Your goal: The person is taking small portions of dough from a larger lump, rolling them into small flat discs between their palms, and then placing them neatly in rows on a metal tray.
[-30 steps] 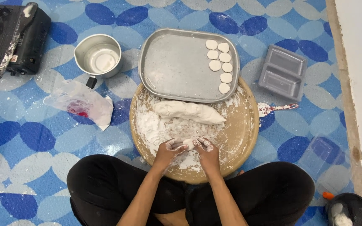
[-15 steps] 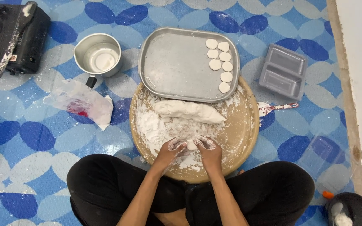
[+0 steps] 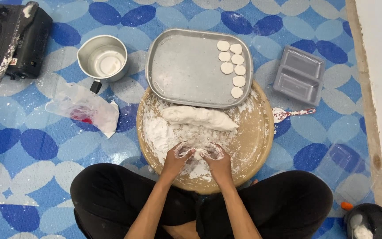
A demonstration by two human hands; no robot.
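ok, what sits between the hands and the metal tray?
Head view: the long dough log on the floured round board, between both hands and the tray.

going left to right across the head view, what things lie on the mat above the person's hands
black stove → metal cup → metal tray → row of dough rounds → grey plastic container

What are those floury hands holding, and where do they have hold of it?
The left hand and right hand pinch a small dough piece between their fingertips, one at each side.
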